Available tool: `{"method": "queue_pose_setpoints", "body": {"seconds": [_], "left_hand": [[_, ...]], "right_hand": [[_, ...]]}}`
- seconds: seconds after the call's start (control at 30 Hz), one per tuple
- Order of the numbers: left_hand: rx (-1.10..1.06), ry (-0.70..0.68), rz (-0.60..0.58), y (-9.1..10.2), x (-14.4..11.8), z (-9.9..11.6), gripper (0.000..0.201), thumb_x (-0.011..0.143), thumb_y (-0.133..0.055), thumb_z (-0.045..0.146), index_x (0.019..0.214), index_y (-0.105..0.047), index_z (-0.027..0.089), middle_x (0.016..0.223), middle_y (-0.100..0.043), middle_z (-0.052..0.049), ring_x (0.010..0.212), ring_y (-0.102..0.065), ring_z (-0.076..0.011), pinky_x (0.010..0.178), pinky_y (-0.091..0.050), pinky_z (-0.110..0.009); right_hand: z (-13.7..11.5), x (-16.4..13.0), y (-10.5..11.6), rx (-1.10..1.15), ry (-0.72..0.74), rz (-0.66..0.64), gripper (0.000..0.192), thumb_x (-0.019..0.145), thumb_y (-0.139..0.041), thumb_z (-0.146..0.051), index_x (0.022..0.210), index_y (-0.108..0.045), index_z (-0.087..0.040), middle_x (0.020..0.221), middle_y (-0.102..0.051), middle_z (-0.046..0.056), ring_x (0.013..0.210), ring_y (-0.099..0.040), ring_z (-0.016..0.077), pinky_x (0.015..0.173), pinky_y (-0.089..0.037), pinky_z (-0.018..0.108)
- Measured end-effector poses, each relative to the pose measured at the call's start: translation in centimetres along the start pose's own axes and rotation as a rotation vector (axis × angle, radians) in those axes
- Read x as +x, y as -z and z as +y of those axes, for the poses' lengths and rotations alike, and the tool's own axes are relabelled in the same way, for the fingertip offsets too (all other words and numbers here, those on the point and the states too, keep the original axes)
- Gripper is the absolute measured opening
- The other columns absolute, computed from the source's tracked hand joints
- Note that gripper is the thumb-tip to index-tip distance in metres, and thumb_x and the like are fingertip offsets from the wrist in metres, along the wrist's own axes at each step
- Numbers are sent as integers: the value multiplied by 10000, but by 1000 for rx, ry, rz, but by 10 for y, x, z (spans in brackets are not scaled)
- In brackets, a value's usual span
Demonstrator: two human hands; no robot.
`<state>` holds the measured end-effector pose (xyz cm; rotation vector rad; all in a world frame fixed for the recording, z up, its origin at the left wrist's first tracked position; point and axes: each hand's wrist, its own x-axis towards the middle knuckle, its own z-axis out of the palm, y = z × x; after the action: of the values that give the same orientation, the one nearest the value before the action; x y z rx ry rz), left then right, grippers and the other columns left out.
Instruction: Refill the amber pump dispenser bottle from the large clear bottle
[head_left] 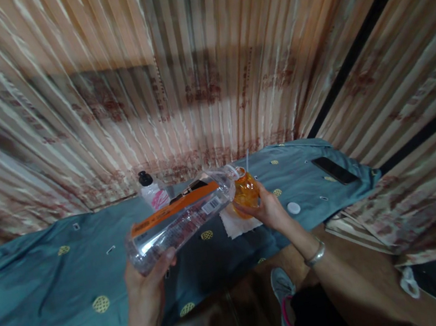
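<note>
My left hand [148,273] is closed around the base of a large clear plastic bottle [186,219] with an orange label. The bottle lies tilted, its neck to the right and at the rim of an orange see-through cup [245,194]. Whether liquid runs between them I cannot make out. My right hand [267,207] is wrapped round the cup's right side, and a thin straw-like stick rises behind it. Below the cup a white tissue [239,224] lies on the cloth. A white round cap [293,208] lies to the right of my right hand.
A teal patterned cloth [65,280] covers the long surface. Behind the large bottle stands a white bottle with a black top [154,192]. A dark phone [334,170] lies at the right end. Pleated curtains [202,76] hang close behind and to the right.
</note>
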<state>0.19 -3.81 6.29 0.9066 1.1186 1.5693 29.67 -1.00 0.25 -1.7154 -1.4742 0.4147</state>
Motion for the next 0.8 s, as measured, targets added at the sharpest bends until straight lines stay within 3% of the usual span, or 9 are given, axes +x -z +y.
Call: {"method": "queue_pose_setpoints", "body": {"seconds": [0.43,0.8], "left_hand": [[13,-7,20,3,3,-2,632,463,-941,281,1032,-680,194,727,-672,46,539,-543,-100,492,-504,-197],[35,8,4,3,4,-2,651,475,-954,328,1057,-688,204,693,-656,40,557,-537,-108,496,-502,-191]], "right_hand": [[0,6,-6,-121,-9,4,758,775,-877,-363,1447,-556,-222,1170,-836,116,1090,-806,363,950,-648,464],[11,3,-8,-37,47,25,769,785,-853,-398,1464,-538,-221,1238,-813,131,1112,-798,352,954,-652,483]]}}
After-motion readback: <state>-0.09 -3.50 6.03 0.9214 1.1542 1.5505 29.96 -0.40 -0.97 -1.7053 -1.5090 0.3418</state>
